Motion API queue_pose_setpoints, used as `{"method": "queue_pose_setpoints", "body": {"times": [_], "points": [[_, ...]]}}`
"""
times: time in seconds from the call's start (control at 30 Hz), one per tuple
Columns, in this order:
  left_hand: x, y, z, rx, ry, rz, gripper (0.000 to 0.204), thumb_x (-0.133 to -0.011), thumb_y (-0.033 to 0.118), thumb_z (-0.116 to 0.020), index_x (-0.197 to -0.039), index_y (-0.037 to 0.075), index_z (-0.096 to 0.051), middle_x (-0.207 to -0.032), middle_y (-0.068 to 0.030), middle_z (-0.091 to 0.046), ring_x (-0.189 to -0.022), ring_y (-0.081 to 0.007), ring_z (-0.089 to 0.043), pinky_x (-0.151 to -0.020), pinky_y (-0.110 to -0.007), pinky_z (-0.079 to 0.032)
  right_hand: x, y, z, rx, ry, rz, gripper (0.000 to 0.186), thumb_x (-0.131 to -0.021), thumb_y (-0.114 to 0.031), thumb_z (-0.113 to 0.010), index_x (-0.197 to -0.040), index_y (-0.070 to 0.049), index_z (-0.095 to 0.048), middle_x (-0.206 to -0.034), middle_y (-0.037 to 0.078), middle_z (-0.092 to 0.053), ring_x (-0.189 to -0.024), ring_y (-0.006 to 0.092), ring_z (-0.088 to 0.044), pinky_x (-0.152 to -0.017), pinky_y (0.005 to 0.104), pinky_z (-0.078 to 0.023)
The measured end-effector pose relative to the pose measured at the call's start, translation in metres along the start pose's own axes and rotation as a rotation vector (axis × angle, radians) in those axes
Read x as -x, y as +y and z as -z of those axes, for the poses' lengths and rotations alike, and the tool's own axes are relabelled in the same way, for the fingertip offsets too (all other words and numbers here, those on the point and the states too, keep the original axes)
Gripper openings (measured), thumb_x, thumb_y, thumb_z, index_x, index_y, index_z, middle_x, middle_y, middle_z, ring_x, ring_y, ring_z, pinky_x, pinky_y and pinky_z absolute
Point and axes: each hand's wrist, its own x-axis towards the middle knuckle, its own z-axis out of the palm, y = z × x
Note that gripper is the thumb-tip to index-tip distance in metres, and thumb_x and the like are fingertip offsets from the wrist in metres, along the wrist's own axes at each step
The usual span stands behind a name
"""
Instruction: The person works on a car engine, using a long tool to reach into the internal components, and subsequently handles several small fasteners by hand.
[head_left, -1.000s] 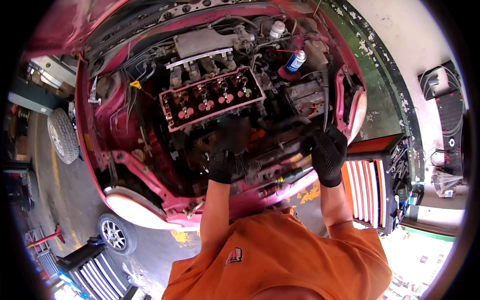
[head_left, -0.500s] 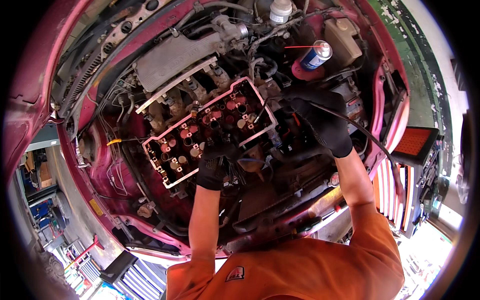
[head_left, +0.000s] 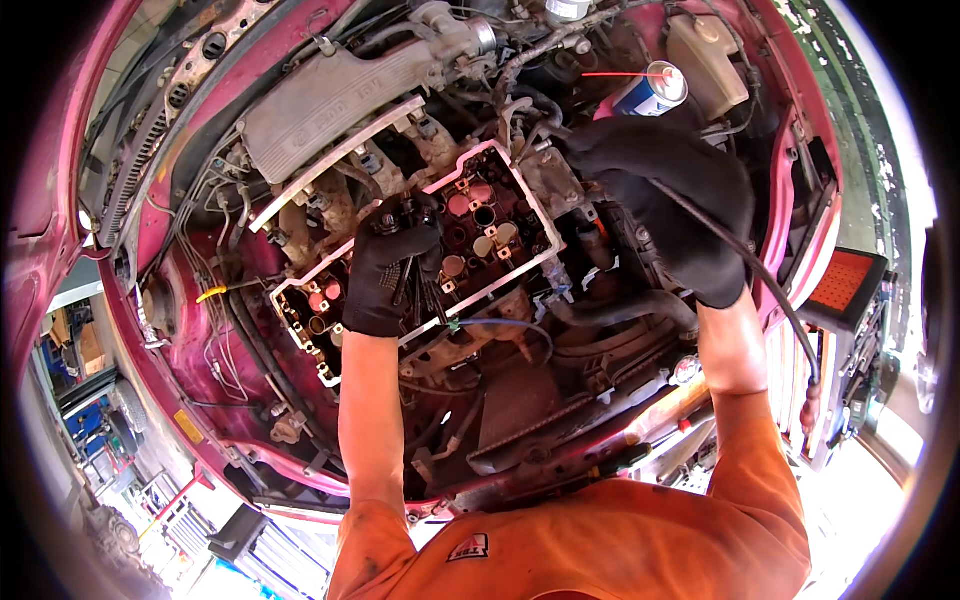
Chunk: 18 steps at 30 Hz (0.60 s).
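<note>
My left hand [head_left: 392,265], in a black glove, is closed around a bundle of long dark bolts [head_left: 425,295] over the open cylinder head [head_left: 480,195]. Their shanks hang below the fingers. My right hand [head_left: 675,205], also gloved in black, is closed to the right of the cylinder head. A dark air hose [head_left: 765,275] runs from its grip towards the right fender. The blow gun in that hand is mostly hidden by the glove. Round reddish and metallic valve lifters show inside the pale-rimmed head.
An aerosol can [head_left: 650,92] with a red straw stands behind my right hand, beside a pale plastic reservoir [head_left: 708,62]. The grey intake manifold [head_left: 340,110] lies beyond the head. A thick coolant hose [head_left: 640,308] crosses the near right. An orange-topped tool cabinet [head_left: 845,285] stands outside the car.
My left hand has moved up and left over the cylinder head with the bolts. My right hand has shifted right, and the thin nozzle seen over the head is no longer visible.
</note>
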Motion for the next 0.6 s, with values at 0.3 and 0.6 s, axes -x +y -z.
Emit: {"method": "queue_pose_setpoints", "body": {"times": [0.3,0.6], "points": [[-0.007,-0.002,-0.005,-0.154,0.069,0.005,0.031,-0.072,-0.001,-0.065,-0.103,-0.004,-0.063,-0.077,-0.0103,-0.064,-0.050,-0.0168,-0.057,-0.045,-0.028,-0.046,0.004,0.043,-0.034,0.119,-0.033,0.140,0.023,-0.075,0.007,-0.073,-0.095,0.000,-0.064,-0.095,0.014,-0.068,-0.085,0.0307,-0.068,-0.072,0.0358,-0.055],[-0.030,0.016,-0.028,-0.634,0.041,0.072,0.029,-0.065,-0.001,-0.068,-0.094,-0.003,-0.068,-0.077,-0.0051,-0.065,-0.060,-0.0118,-0.060,-0.054,-0.025,-0.046,-0.006,0.023,-0.015,0.109,-0.044,0.086,0.028,-0.072,0.013,-0.069,-0.098,0.003,-0.065,-0.101,0.016,-0.068,-0.092,0.0288,-0.069,-0.078,0.0338,-0.056]]}}
